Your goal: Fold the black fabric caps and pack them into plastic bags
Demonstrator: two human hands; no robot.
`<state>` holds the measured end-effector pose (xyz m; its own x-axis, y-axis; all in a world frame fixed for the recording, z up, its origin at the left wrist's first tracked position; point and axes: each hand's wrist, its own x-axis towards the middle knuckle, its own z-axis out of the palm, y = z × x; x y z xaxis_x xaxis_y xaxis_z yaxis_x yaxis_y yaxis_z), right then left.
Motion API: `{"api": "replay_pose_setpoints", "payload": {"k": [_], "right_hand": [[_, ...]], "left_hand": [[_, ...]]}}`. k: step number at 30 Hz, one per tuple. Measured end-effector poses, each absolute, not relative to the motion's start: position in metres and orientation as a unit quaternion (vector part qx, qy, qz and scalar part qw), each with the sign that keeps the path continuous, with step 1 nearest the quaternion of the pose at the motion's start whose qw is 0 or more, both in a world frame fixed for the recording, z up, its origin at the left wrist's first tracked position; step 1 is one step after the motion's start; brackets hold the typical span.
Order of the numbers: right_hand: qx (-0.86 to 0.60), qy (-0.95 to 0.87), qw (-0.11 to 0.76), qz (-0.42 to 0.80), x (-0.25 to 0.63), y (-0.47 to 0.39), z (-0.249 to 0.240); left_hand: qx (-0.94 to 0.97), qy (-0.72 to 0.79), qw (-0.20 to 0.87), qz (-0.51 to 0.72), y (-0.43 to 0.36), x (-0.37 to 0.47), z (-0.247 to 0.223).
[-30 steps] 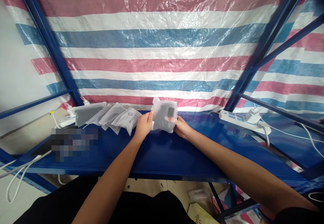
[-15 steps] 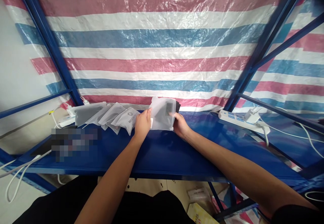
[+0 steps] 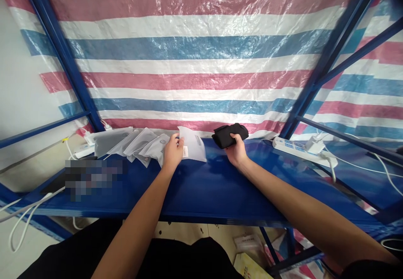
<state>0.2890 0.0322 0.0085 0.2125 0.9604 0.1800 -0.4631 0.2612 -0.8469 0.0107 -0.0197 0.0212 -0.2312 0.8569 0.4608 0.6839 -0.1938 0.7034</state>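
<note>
My left hand is closed on a frosted plastic bag with a small white label, held upright above the blue shelf. In my right hand is a folded black cloth item, thumb on top and fingers beneath; its exact kind is not visible. The two hands are apart, with the bag and the black bundle separated. Just left of my left hand, several filled frosted bags lean over one another in a row.
White power strips with plugs stand at the right and far left. Loose white cables hang at the left edge. Blue metal posts frame the shelf, with a striped tarp behind. Below lies a yellow box.
The black cloth has come out of the frosted bag and moved right in my right hand. My left hand has shifted slightly left with the bag, which now looks flatter.
</note>
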Motion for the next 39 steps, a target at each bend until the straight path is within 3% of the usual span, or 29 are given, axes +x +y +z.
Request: {"api": "replay_pose_setpoints", "payload": {"k": [3, 7, 12, 20, 24, 32, 39], "right_hand": [[-0.337, -0.38, 0.693, 0.512, 0.285, 0.035, 0.005], [-0.344, -0.413, 0.663, 0.521, 0.276, 0.033, 0.0], [-0.338, -0.397, 0.647, 0.556, 0.271, 0.027, -0.001], [-0.334, -0.396, 0.624, 0.585, 0.273, 0.024, 0.004], [-0.332, -0.41, 0.614, 0.587, 0.274, 0.023, 0.007], [-0.356, -0.429, 0.621, 0.55, 0.288, 0.026, 0.018], [-0.388, -0.462, 0.603, 0.522, 0.29, 0.03, 0.017]], "left_hand": [[0.648, 0.652, 0.112, 0.377, -0.025, 0.018, 0.015], [0.693, 0.67, 0.054, 0.259, -0.037, 0.025, 0.011], [0.77, 0.575, -0.071, 0.268, -0.041, 0.033, 0.008], [0.815, 0.559, 0.061, 0.139, -0.036, 0.042, -0.008], [0.827, 0.544, 0.078, 0.121, -0.038, 0.036, -0.003], [0.783, 0.597, -0.058, 0.163, -0.034, 0.043, 0.004], [0.828, 0.54, 0.0, 0.154, -0.026, 0.046, -0.01]]}}
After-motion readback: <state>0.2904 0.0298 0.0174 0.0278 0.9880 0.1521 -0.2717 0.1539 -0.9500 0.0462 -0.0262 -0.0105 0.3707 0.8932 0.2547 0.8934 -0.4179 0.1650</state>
